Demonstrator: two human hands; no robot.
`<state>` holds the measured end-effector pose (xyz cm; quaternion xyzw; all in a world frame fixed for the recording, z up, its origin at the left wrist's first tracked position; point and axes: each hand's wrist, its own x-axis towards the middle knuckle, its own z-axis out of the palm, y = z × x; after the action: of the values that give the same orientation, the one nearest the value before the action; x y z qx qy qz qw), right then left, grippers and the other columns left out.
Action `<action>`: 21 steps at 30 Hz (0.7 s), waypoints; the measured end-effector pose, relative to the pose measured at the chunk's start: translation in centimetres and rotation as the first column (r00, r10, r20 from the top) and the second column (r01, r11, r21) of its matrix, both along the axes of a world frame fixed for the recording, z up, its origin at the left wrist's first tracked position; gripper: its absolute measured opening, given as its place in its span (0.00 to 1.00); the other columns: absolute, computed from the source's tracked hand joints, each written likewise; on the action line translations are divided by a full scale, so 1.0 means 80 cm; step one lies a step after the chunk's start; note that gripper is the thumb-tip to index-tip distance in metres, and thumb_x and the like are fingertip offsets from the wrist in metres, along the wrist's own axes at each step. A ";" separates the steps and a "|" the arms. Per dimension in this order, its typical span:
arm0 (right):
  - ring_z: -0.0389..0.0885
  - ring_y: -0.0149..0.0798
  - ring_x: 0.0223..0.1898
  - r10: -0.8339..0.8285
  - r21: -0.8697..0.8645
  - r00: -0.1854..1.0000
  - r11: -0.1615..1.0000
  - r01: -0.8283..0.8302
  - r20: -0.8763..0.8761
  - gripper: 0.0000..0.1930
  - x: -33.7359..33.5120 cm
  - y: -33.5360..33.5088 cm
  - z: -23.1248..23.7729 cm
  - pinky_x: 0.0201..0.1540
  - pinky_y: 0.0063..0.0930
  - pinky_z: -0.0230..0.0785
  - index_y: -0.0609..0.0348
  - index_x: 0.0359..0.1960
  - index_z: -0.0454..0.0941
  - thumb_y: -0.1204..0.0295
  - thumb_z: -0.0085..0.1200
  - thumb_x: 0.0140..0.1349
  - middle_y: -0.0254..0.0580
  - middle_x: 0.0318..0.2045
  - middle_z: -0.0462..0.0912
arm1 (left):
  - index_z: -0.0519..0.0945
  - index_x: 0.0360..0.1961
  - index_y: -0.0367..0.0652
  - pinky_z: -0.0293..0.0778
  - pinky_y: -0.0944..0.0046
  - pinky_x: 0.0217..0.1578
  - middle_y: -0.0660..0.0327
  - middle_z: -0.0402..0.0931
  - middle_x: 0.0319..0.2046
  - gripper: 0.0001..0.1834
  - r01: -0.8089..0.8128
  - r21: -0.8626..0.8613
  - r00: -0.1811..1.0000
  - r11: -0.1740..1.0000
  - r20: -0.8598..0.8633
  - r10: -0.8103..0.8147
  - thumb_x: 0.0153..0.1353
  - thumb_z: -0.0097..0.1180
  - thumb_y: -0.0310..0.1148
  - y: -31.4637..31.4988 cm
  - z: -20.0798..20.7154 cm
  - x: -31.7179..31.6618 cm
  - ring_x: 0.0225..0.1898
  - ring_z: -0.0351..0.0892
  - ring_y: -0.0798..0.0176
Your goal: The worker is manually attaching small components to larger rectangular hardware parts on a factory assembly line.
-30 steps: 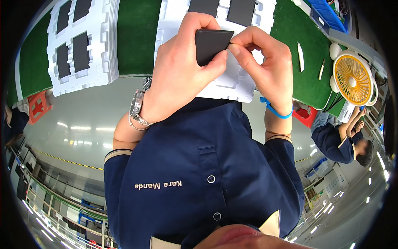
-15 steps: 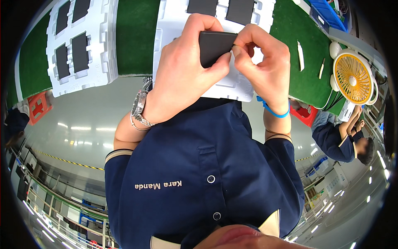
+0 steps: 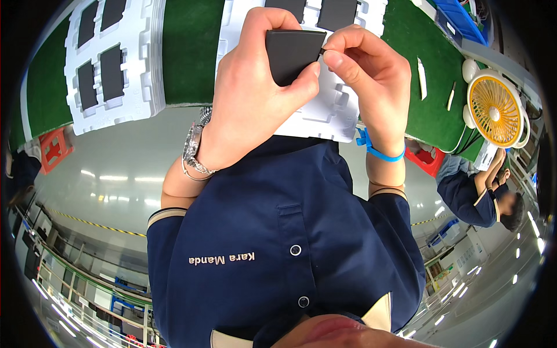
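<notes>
My left hand (image 3: pixel 246 93) is closed around a flat black rectangular block (image 3: pixel 294 55), thumb on its near edge and fingers behind it. The block is held above a white moulded tray (image 3: pixel 331 119). At the block's right corner, my right hand (image 3: pixel 377 78) pinches thumb and forefinger together. A small dark bit shows between those fingertips and the block; what it is, I cannot make out. Further back in the same tray lie more black rectangular pieces (image 3: pixel 337 13), partly hidden by my hands.
A stack of white trays (image 3: pixel 136 95) with black pieces stands left on the green table (image 3: pixel 191 55). To the right lie a white-handled tool (image 3: pixel 421 78), a thin knife-like tool (image 3: pixel 451 95), a yellow-and-white fan (image 3: pixel 493 113) and a blue bin (image 3: pixel 464 20). Another person (image 3: pixel 473 200) sits far right.
Both hands and the block have shifted slightly away from my body, the block also a little left. My right fingertips now sit slightly off its corner, with a dark bit showing between.
</notes>
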<state>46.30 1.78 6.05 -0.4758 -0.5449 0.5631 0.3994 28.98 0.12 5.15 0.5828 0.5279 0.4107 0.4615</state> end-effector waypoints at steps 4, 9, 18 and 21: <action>0.77 0.26 0.34 0.041 -0.155 0.997 0.987 -0.051 -0.064 0.05 0.008 0.003 0.001 0.41 0.21 0.70 0.66 0.34 0.80 0.77 0.59 0.59 0.34 0.31 0.82 | 0.65 0.48 0.39 0.78 0.69 0.31 0.59 0.78 0.32 0.24 0.008 -0.085 0.976 0.996 0.220 0.011 0.53 0.62 0.23 -0.003 0.011 0.004 0.31 0.81 0.69; 0.76 0.27 0.32 0.122 -0.273 0.938 0.937 -0.216 -0.325 0.06 0.018 0.011 -0.014 0.38 0.22 0.69 0.67 0.35 0.80 0.75 0.58 0.61 0.36 0.30 0.81 | 0.64 0.48 0.37 0.78 0.69 0.31 0.58 0.79 0.31 0.22 0.085 -0.068 0.987 0.994 0.143 -0.075 0.54 0.59 0.21 -0.002 -0.004 0.001 0.31 0.82 0.69; 0.75 0.28 0.31 0.136 -0.294 0.892 0.913 -0.282 -0.431 0.09 0.016 0.014 -0.018 0.38 0.22 0.68 0.67 0.38 0.79 0.72 0.56 0.64 0.38 0.30 0.80 | 0.64 0.51 0.35 0.77 0.68 0.35 0.57 0.78 0.30 0.19 0.117 -0.254 0.900 0.960 0.437 0.006 0.60 0.54 0.24 -0.003 -0.005 0.000 0.30 0.80 0.67; 0.75 0.28 0.32 0.125 -0.261 0.910 0.934 -0.242 -0.396 0.09 0.015 0.014 -0.014 0.38 0.22 0.68 0.66 0.40 0.79 0.71 0.54 0.65 0.37 0.30 0.80 | 0.65 0.51 0.34 0.75 0.69 0.34 0.57 0.78 0.29 0.17 0.201 -0.316 0.813 0.927 0.582 0.022 0.65 0.49 0.30 0.000 -0.006 -0.004 0.29 0.79 0.67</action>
<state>47.54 2.87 4.89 -0.3620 -0.4083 0.7557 0.3622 28.68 0.09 4.67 0.3605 0.4016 0.4402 0.7176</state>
